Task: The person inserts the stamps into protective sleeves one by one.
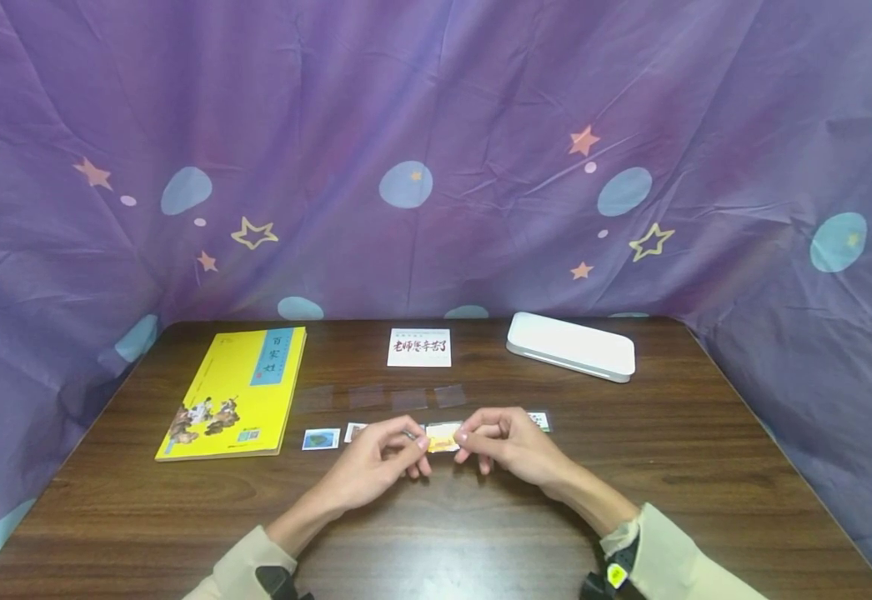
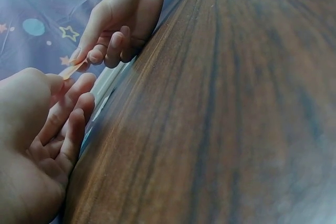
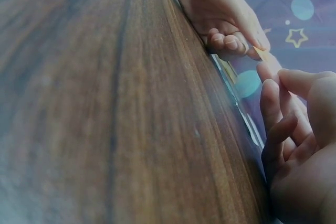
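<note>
In the head view both hands hold a small yellow-and-white stamp (image 1: 443,437) between them, over the middle of the table. The left hand (image 1: 385,457) pinches its left edge between thumb and forefinger; the right hand (image 1: 514,446) pinches the right edge the same way. Seen from the left wrist, the stamp (image 2: 75,70) is a thin piece held above the tabletop, tilted. A blue-and-green stamp (image 1: 321,439) lies left of the left hand. Another stamp (image 1: 354,432) is partly covered by that hand, and a further one (image 1: 538,422) shows behind the right hand.
Several clear plastic sleeves (image 1: 409,400) lie in a row behind the hands. Farther back are a white card (image 1: 419,347) with handwritten-style characters and a white case (image 1: 571,347). A yellow book (image 1: 235,392) lies at the left. Behind the wooden table (image 1: 436,525) hangs a purple curtain (image 1: 496,125).
</note>
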`<state>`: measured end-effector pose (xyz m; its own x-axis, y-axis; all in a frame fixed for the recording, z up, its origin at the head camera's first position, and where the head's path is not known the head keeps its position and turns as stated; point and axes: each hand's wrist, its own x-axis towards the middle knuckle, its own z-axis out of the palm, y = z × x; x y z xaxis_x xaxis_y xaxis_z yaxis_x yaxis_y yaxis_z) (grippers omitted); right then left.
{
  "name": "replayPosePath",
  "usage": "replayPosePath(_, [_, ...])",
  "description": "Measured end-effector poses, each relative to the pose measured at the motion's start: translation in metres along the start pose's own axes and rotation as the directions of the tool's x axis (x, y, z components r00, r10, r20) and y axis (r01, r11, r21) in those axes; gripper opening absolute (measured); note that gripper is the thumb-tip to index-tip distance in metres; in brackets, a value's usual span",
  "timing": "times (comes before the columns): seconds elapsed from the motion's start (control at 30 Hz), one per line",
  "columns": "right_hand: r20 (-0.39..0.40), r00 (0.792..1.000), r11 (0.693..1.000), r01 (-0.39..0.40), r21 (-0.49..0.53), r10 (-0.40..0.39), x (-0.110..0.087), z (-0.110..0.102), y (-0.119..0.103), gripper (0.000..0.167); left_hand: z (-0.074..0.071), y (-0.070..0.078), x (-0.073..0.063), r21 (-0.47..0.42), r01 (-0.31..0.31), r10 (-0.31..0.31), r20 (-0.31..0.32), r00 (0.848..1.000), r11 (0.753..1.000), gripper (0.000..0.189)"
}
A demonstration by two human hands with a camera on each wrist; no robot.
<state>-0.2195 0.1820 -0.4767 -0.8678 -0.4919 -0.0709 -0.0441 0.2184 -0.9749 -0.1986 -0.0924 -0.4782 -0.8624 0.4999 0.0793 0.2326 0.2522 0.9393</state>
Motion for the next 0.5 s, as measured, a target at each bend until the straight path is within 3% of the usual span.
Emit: replayPosePath(0.5, [0.015,1.000,1.000,0.002,-0.010,-0.002,-0.0012,-0.0002,-0.0014,0.027,0.0007,-0.0005,0.0010,-0.008,0.008,-0.007,0.009,1.000,1.000,0.020])
